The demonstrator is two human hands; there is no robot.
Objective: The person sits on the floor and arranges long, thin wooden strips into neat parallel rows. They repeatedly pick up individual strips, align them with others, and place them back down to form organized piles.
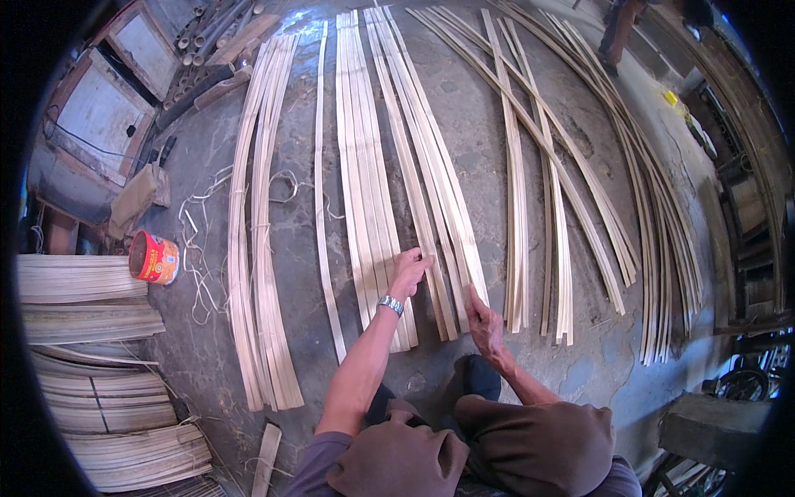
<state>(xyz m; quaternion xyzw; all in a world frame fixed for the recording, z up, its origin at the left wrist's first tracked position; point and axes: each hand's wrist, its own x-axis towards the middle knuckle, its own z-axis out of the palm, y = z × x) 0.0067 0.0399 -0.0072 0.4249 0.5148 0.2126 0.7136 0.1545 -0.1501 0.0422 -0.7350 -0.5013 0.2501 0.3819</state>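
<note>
Long pale bamboo strips lie side by side on the floor in front of me. My left hand, with a metal watch on the wrist, pinches a bamboo strip in the middle group near its close end. To the right of it, my right hand grips the outer edge of the right-hand bamboo strips, close to their near ends. Its fingertips are partly hidden. Between the hands, the strip ends lie nearly parallel. A single narrow strip lies apart on the left.
Tied strip bundles lie left, crossed strips and a darker bundle right. A red tub stands by thin loose bindings. Stacked slats fill the lower left. Bamboo poles lie at the back. Another person's leg shows far right.
</note>
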